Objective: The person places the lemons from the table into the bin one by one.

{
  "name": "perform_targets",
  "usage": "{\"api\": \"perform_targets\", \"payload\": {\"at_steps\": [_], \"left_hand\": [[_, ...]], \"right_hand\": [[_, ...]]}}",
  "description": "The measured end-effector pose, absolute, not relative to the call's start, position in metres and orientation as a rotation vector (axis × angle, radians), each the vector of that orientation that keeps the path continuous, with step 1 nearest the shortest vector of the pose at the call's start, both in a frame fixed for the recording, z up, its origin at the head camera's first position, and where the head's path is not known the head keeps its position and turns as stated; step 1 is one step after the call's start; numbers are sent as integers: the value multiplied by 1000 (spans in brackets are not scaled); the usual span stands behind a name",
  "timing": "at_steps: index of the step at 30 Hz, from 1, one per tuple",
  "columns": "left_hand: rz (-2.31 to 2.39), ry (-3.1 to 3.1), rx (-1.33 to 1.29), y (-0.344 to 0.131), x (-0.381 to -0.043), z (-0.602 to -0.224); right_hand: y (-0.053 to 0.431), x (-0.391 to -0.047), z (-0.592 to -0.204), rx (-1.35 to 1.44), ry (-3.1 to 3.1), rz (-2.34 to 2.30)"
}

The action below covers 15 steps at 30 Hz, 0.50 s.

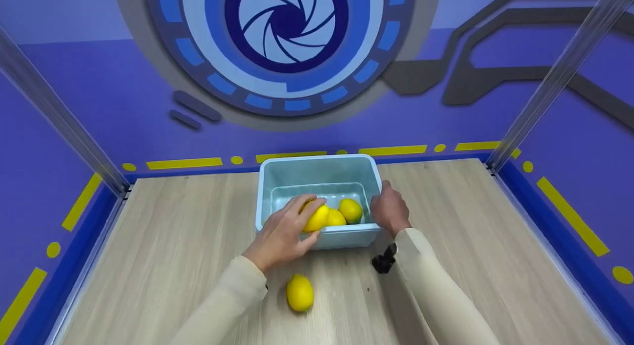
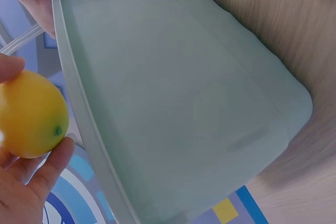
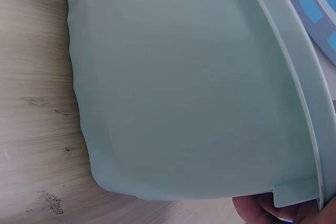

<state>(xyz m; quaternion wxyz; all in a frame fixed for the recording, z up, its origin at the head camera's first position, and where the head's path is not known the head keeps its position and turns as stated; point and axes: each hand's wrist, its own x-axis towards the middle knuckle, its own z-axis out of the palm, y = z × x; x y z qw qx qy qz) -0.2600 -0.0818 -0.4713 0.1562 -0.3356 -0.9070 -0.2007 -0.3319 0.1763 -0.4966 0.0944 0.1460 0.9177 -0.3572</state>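
My left hand [image 1: 282, 236] grips a lemon [image 1: 317, 217] just over the near rim of a pale blue-green bin [image 1: 346, 241]. In the left wrist view, thumb and fingers curl around that lemon [image 2: 34, 114], level with the bin's rim. Two more lemons, one partly hidden [image 1: 336, 217] and one in plain sight [image 1: 350, 210], lie inside the bin. With curled fingers, my right hand [image 1: 391, 208] holds the bin's right rim; the right wrist view shows its fingers [image 3: 254, 209] under the rim corner. Another lemon [image 1: 300, 293] lies on the table in front of the bin.
The wood-grain table [image 1: 188, 256] is bounded by a blue printed back wall [image 1: 89, 87] and side walls. Clear posts [image 1: 554, 82] stand at the back corners. A small black device [image 1: 384, 259] sits by the right wrist.
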Motion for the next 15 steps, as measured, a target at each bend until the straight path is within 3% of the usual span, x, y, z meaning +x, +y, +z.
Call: {"api": "perform_targets", "payload": {"at_steps": [15], "left_hand": [[-610,-2619,-859,-82,-267,-472]], "right_hand": [[177,-333,-496,419,2702,-1070]]}}
